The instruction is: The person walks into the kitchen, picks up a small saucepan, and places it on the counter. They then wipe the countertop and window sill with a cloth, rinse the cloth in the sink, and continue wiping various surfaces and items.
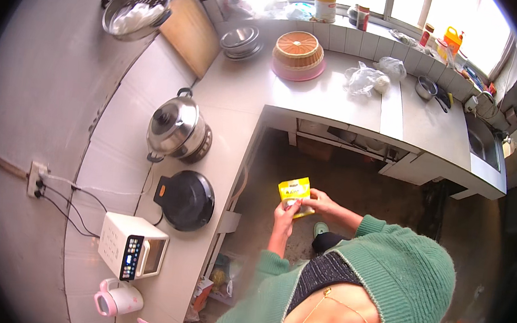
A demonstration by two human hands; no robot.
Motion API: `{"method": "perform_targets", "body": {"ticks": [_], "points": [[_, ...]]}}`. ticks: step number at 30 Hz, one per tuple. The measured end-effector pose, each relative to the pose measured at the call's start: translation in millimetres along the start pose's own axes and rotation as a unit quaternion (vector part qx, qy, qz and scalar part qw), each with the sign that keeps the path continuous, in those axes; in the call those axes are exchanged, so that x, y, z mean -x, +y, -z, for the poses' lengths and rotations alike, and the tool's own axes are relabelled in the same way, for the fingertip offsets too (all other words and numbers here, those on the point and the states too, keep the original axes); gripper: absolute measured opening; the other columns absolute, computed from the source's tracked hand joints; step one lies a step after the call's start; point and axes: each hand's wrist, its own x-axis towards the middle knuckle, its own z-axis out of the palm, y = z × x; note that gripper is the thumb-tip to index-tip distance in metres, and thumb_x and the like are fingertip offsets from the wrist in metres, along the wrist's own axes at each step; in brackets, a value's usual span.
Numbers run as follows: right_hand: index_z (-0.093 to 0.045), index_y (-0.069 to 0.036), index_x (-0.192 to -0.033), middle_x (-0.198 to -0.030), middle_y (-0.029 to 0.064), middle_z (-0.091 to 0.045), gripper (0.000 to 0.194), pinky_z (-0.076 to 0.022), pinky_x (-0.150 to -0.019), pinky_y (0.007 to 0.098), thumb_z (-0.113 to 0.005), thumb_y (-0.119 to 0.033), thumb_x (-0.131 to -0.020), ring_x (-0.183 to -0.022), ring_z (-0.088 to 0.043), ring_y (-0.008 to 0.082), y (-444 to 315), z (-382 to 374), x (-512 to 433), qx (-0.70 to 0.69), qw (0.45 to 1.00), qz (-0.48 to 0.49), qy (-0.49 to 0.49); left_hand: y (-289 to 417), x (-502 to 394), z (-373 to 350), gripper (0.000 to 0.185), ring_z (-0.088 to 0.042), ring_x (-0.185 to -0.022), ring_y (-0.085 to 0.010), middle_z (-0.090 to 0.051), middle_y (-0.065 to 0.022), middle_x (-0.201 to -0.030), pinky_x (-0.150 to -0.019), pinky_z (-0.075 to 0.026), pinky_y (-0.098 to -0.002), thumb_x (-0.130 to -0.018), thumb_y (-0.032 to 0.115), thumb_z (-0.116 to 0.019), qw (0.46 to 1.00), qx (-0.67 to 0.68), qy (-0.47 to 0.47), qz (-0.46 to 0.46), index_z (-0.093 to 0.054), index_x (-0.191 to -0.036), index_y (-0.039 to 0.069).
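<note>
A yellow food packet (296, 188) with printed writing is held up in front of my body, over the floor. My left hand (285, 216) grips its lower left side, with the thumb on the front. On the right side, my right hand (321, 203) has hold of the packet's edge near the middle. My fingers hide part of its lower half. The top edge of the packet looks straight, and I cannot tell whether it is sealed.
On the left counter stand a lidded steel pot (177, 125), a black electric griddle (189, 200), a white countertop oven (132, 247) and a pink-and-white jug (119, 297). The far counter holds an upturned basket (298, 50), plastic bags (365, 80) and a small saucepan (427, 87). A sink (483, 140) lies right.
</note>
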Motion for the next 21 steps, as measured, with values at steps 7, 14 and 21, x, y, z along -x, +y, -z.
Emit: {"method": "perform_targets", "body": {"ticks": [7, 14, 21], "points": [[-0.049, -0.004, -0.134, -0.124, 0.0096, -0.06, 0.053, -0.0474, -0.092, 0.0336, -0.065, -0.031, -0.091, -0.109, -0.058, 0.017, -87.1, 64.3, -63.6, 0.039, 0.995, 0.021, 0.087, 54.5, -124.5, -63.5, 0.03, -0.065, -0.092, -0.0232, -0.064, -0.0099, -0.102, -0.076, -0.06, -0.0442, -0.088, 0.014, -0.07, 0.996, 0.024, -0.005, 0.086, -0.059, -0.112, 0.001], [-0.058, -0.003, -0.122, -0.112, 0.0107, -0.065, 0.04, -0.0526, -0.087, 0.0323, -0.06, -0.032, -0.095, -0.101, -0.064, 0.019, -106.0, 143.7, -96.2, -0.068, 0.99, -0.005, 0.123, 105.2, -336.0, -15.6, 0.038, -0.067, -0.089, -0.0306, -0.065, -0.0156, -0.104, -0.069, -0.058, -0.0467, -0.084, 0.017, -0.073, 0.989, -0.025, 0.126, 0.069, -0.057, -0.114, 0.0], [-0.064, -0.005, -0.11, -0.107, 0.0087, -0.067, 0.029, -0.0535, -0.085, 0.0324, -0.058, -0.029, -0.096, -0.099, -0.065, 0.0181, -149.5, 193.1, -105.2, -0.137, 0.95, 0.016, 0.279, 179.3, -525.4, 6.2, 0.037, -0.066, -0.086, -0.0283, -0.066, -0.0136, -0.101, -0.068, -0.057, -0.0477, -0.081, 0.009, -0.076, 0.972, 0.03, 0.228, 0.046, -0.056, -0.111, -0.001]]}}
